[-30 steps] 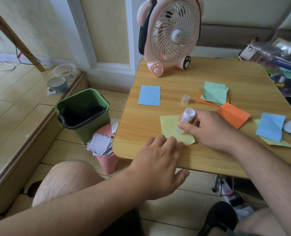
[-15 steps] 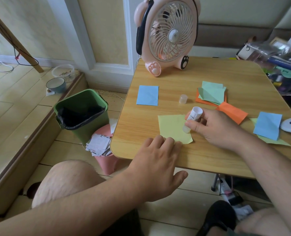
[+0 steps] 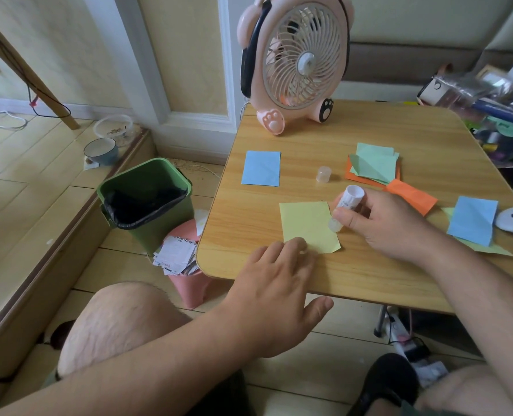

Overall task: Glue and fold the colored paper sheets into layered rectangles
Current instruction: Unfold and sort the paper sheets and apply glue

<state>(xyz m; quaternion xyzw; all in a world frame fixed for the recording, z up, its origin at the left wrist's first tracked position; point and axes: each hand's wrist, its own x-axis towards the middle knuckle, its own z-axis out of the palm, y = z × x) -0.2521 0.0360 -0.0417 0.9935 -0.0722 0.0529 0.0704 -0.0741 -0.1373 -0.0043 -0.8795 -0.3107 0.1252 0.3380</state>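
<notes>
While the left hand (image 3: pixel 274 291) is lying flat with straight fingers pressing the near edge of a yellow sheet (image 3: pixel 307 226) on the wooden table (image 3: pixel 309 136), the right hand (image 3: pixel 390 223) is gripping a white glue stick (image 3: pixel 345 207), thumb & fingers curled round it, tip down at the sheet's right edge. The clear cap (image 3: pixel 323 174) is standing apart, just beyond the sheet. A blue sheet (image 3: pixel 261 168) is lying to the far left; green sheets (image 3: pixel 373 163) are stacked on an orange one (image 3: pixel 354 177) far right, w/ a folded orange piece (image 3: pixel 414 199) and another blue sheet (image 3: pixel 473 220) near the right edge. A pink fan (image 3: pixel 295 61) is standing at the back; a green bin (image 3: pixel 147 202) is sitting on the floor left of the table.
</notes>
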